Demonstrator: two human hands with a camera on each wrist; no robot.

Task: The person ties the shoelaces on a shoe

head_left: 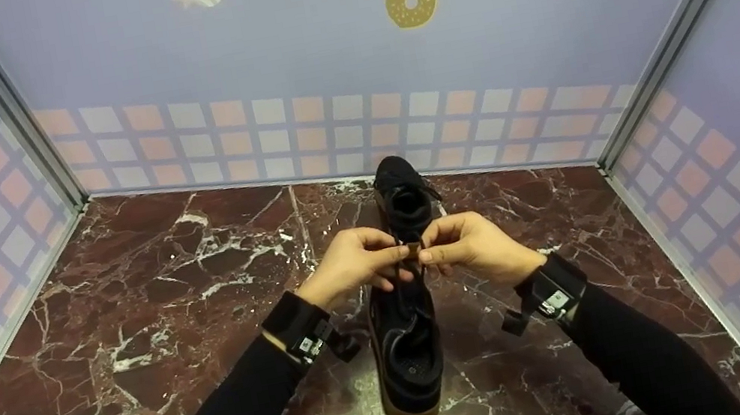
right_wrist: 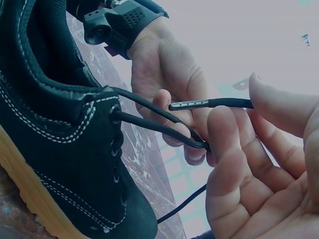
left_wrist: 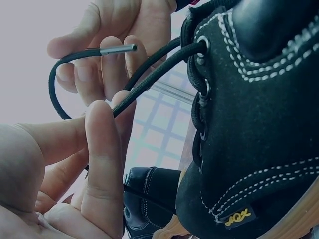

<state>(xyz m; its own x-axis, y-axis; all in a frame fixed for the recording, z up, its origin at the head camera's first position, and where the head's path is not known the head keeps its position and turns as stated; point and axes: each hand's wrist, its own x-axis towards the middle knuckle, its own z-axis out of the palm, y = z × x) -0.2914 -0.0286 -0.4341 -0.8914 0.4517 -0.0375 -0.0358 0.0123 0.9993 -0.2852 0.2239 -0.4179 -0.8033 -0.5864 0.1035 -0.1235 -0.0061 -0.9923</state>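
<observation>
A black low shoe (head_left: 403, 395) with a tan sole and white stitching stands upright, heel toward me. Above its lacing, both hands are close together. My left hand (head_left: 357, 264) pinches a black shoelace (left_wrist: 162, 71) that runs from the top eyelets; a lace end with a metal tip (left_wrist: 118, 49) curves up near the fingers. My right hand (head_left: 472, 248) holds lace between thumb and fingers, and a metal-tipped end (right_wrist: 189, 105) sticks out toward the left hand. Where the laces meet between the fingertips is partly hidden.
Directly beyond stands a second black shoe (head_left: 404, 194), toe toward the back wall. The floor (head_left: 157, 336) is dark red marble pattern with white veins. Purple panels with pink and white squares (head_left: 232, 140) enclose the back and both sides, joined by metal posts (head_left: 685, 7).
</observation>
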